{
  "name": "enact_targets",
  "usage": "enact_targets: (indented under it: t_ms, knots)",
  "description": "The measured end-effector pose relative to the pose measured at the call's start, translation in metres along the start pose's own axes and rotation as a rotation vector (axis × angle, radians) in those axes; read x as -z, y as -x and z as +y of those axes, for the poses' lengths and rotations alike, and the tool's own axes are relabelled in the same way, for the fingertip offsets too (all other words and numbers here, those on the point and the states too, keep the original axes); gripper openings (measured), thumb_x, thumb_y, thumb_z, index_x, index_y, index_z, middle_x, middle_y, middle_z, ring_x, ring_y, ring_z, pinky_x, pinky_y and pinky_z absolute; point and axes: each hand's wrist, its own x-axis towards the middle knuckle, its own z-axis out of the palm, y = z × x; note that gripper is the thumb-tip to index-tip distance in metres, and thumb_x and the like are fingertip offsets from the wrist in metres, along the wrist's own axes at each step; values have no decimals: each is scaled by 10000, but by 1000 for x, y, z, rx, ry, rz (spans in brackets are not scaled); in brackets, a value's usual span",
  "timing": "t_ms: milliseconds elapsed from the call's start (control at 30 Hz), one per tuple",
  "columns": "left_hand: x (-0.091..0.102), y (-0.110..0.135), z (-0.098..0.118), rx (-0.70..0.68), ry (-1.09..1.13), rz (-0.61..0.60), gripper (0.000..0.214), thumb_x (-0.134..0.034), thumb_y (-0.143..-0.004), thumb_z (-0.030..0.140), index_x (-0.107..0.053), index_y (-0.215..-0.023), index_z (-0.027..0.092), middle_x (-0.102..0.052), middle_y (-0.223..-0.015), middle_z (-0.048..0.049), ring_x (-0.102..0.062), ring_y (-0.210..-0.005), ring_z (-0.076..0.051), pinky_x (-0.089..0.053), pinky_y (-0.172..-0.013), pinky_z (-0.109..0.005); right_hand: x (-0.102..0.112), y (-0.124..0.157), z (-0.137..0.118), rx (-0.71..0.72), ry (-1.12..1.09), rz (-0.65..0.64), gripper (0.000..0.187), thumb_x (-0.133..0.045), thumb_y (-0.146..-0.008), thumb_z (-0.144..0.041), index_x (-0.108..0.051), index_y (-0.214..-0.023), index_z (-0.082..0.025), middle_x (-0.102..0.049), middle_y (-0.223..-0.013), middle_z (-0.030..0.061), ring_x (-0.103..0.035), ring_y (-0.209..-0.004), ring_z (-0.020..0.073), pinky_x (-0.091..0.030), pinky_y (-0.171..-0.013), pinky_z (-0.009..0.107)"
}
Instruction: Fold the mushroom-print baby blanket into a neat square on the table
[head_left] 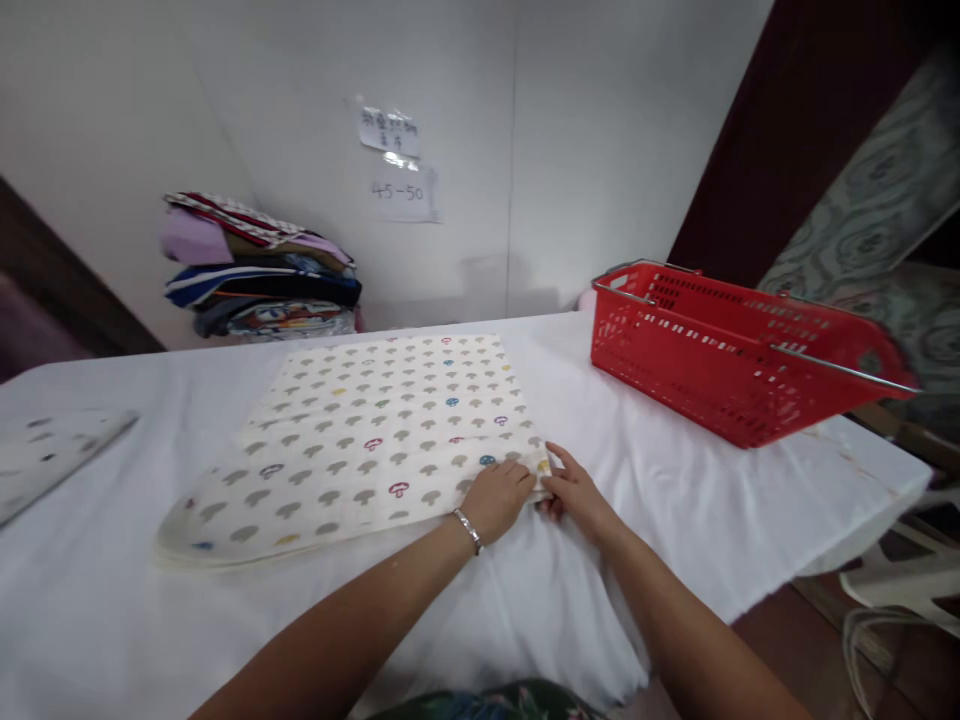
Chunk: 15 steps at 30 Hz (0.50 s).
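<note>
A cream cloth printed with grey and a few coloured mushrooms lies folded in layers on the white-covered table. Its left front corner is rounded and loosely doubled over. At the right front corner, my left hand, with a silver bracelet on the wrist, bends its fingers over the cloth's edge. Right beside it, my right hand pinches the same corner from the side, thumb beneath and fingers partly hidden by the fabric. Both hands are closed on the cloth, almost touching each other.
A red plastic basket with metal handles stands at the table's right. Folded clothes are stacked at the back left. Another printed cloth lies at the left edge. Paper notes hang on the wall; a white plastic chair stands lower right.
</note>
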Motion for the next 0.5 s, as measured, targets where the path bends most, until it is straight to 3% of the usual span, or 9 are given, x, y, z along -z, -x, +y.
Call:
enact_targets:
  t_ms: [133,267,367,500]
  knots:
    - [0,6,3,99,14,-6,217,-437,-833,129,-535,-1014,199,-579,-1003,-47,-490,-952,-193,-401,-781,-336,6,4,2,13,64,25,680,-565,-667,-243,-330,-1304,-197,-567,-566,-44,-494,-380,118,-380,-335,205]
    - [3,27,-8,184,18,-48,249,-464,-789,90,-536,-1003,195,-573,-1060,-50,-482,-994,-188,-399,-795,-328,12,8,1,-10,150,31,730,-588,-675,-298,-300,-1341,-223,-539,-527,-57,-467,-375,117,-367,-341,210]
    - [11,55,-24,251,6,-40,284,-460,-775,69,-540,-1017,195,-575,-1092,-49,-479,-1031,-183,-397,-815,-321,15,11,1,2,252,-3,721,-575,-694,-352,-308,-1352,-228,-524,-513,-58,-448,-384,116,-362,-357,219]
    - [29,106,-55,342,1,1,324,-440,-783,70,-556,-1059,197,-580,-1135,-43,-491,-1054,-169,-395,-864,-317,24,9,9,-17,413,-43,564,-554,-691,-418,-538,-1187,-149,-553,-545,-11,-458,-421,120,-372,-410,244]
